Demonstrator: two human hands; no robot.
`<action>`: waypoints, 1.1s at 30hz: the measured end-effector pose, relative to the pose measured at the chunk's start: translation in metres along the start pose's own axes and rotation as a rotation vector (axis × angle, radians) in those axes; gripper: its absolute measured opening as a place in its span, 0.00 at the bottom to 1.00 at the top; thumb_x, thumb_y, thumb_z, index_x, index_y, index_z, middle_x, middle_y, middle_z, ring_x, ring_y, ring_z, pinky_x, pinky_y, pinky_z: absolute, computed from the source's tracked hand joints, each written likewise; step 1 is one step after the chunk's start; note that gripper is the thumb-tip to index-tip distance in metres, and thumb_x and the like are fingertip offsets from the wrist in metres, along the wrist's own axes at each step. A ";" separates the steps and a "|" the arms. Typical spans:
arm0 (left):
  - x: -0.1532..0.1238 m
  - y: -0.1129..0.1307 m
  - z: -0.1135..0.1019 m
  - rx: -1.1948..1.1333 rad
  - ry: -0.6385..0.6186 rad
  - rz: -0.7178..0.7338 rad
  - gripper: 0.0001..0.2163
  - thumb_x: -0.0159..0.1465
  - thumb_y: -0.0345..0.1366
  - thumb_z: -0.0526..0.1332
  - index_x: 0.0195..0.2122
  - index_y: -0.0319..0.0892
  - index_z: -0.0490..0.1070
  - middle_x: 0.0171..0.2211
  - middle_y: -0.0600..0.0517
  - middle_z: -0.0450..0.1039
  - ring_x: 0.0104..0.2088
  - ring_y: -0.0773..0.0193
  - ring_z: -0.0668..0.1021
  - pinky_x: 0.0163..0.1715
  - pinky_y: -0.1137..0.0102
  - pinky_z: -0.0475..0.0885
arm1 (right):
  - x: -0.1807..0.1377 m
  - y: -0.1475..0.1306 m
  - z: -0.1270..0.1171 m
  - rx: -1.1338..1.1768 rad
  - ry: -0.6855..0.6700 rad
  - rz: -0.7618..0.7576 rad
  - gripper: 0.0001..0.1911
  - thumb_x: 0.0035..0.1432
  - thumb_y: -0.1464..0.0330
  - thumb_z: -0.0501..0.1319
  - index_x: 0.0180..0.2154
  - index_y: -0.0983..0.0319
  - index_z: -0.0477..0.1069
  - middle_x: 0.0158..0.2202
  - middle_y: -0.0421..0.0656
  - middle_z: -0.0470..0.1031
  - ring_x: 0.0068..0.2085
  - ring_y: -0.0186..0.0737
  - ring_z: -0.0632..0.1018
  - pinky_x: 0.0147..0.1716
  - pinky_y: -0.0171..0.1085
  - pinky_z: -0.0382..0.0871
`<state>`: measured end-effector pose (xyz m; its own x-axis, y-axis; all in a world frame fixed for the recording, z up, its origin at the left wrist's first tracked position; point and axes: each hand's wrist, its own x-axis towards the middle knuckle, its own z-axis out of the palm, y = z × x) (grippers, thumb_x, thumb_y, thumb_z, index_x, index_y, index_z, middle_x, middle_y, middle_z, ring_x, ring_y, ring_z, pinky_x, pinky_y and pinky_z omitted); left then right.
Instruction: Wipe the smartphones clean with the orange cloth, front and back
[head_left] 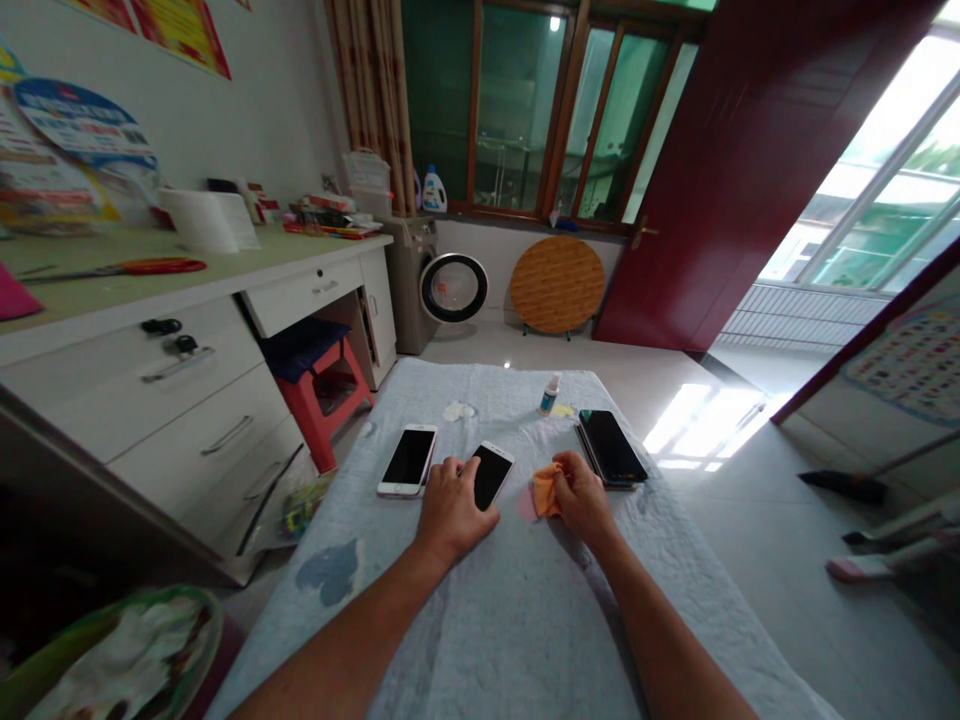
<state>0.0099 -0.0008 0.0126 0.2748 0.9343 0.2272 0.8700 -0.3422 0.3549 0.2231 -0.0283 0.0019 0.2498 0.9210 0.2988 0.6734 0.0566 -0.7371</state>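
My left hand [452,505] is closed around a white-framed smartphone [493,476] with a dark screen, at the middle of the cloth-covered table [480,640]. To its right, my right hand [583,498] pinches a small orange cloth [547,490]. Left of my left hand lies another white smartphone [409,458], screen up and dark. Beside my right hand, a black phone [612,446] rests on top of a stack of flat devices. A small spray bottle [550,394] stands upright toward the far edge of the table.
A white drawer desk [202,400] runs along the left, with a red stool [322,390] under it. At the lower left is a filled bin [120,650]. Beyond the table are a washing machine with its door ajar [454,288] and a round wooden tabletop [557,284].
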 end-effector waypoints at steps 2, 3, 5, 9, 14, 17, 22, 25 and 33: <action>0.001 0.000 0.000 0.024 -0.016 -0.016 0.30 0.51 0.42 0.62 0.56 0.39 0.65 0.44 0.44 0.65 0.46 0.52 0.68 0.50 0.64 0.60 | 0.000 0.001 0.000 -0.062 0.020 0.015 0.12 0.57 0.69 0.50 0.43 0.61 0.66 0.31 0.42 0.73 0.32 0.37 0.73 0.32 0.33 0.63; 0.001 0.000 0.001 0.033 -0.024 -0.023 0.30 0.51 0.42 0.62 0.55 0.40 0.65 0.44 0.44 0.65 0.46 0.52 0.68 0.50 0.64 0.60 | -0.001 0.000 0.000 -0.111 0.025 0.024 0.13 0.56 0.69 0.50 0.43 0.62 0.65 0.30 0.41 0.73 0.31 0.38 0.73 0.32 0.34 0.63; 0.001 0.001 0.000 0.050 -0.037 -0.033 0.29 0.51 0.43 0.62 0.55 0.40 0.65 0.44 0.44 0.66 0.46 0.51 0.68 0.49 0.63 0.61 | -0.001 -0.001 -0.002 -0.228 0.030 0.033 0.14 0.56 0.71 0.50 0.44 0.62 0.65 0.30 0.42 0.72 0.31 0.38 0.73 0.33 0.34 0.62; -0.001 0.002 -0.003 0.070 -0.044 -0.009 0.27 0.54 0.44 0.61 0.54 0.40 0.66 0.45 0.43 0.66 0.46 0.51 0.68 0.49 0.62 0.61 | -0.001 -0.003 -0.006 -0.394 0.068 -0.102 0.21 0.51 0.77 0.52 0.46 0.60 0.69 0.42 0.47 0.69 0.41 0.42 0.70 0.40 0.37 0.63; -0.004 0.001 -0.009 0.059 -0.058 0.026 0.26 0.54 0.47 0.61 0.53 0.42 0.67 0.48 0.43 0.67 0.47 0.48 0.69 0.50 0.59 0.61 | -0.002 -0.014 -0.011 -0.422 -0.023 -0.328 0.17 0.51 0.78 0.53 0.37 0.58 0.75 0.44 0.45 0.67 0.42 0.42 0.66 0.45 0.40 0.61; -0.005 -0.003 -0.011 0.050 -0.074 0.039 0.29 0.52 0.52 0.63 0.53 0.44 0.67 0.50 0.43 0.67 0.49 0.47 0.69 0.51 0.58 0.60 | -0.005 -0.021 -0.012 -0.460 -0.084 -0.341 0.08 0.56 0.70 0.56 0.34 0.59 0.74 0.38 0.45 0.69 0.40 0.42 0.66 0.43 0.40 0.59; -0.004 -0.011 -0.015 0.014 -0.172 0.092 0.37 0.45 0.54 0.66 0.56 0.43 0.66 0.53 0.40 0.66 0.52 0.42 0.68 0.52 0.55 0.62 | -0.008 -0.021 -0.012 -0.562 -0.135 -0.284 0.18 0.49 0.60 0.63 0.42 0.60 0.69 0.37 0.45 0.71 0.41 0.46 0.67 0.39 0.40 0.56; -0.004 -0.015 -0.020 -0.001 -0.236 0.121 0.38 0.43 0.48 0.67 0.57 0.42 0.64 0.54 0.40 0.65 0.53 0.41 0.68 0.52 0.55 0.63 | -0.008 -0.021 -0.014 -0.576 -0.198 -0.269 0.13 0.51 0.62 0.62 0.37 0.61 0.68 0.34 0.44 0.71 0.38 0.43 0.67 0.38 0.38 0.55; -0.004 -0.017 -0.028 -0.031 -0.378 0.152 0.42 0.41 0.44 0.68 0.60 0.44 0.61 0.59 0.41 0.59 0.56 0.42 0.65 0.54 0.57 0.62 | -0.011 -0.026 -0.020 -0.570 -0.312 -0.279 0.11 0.51 0.60 0.64 0.34 0.60 0.71 0.35 0.43 0.70 0.38 0.41 0.68 0.37 0.37 0.55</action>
<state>-0.0179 -0.0019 0.0312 0.5356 0.8417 -0.0681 0.7967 -0.4770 0.3712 0.2172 -0.0473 0.0303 -0.1394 0.9737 0.1801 0.9638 0.1751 -0.2009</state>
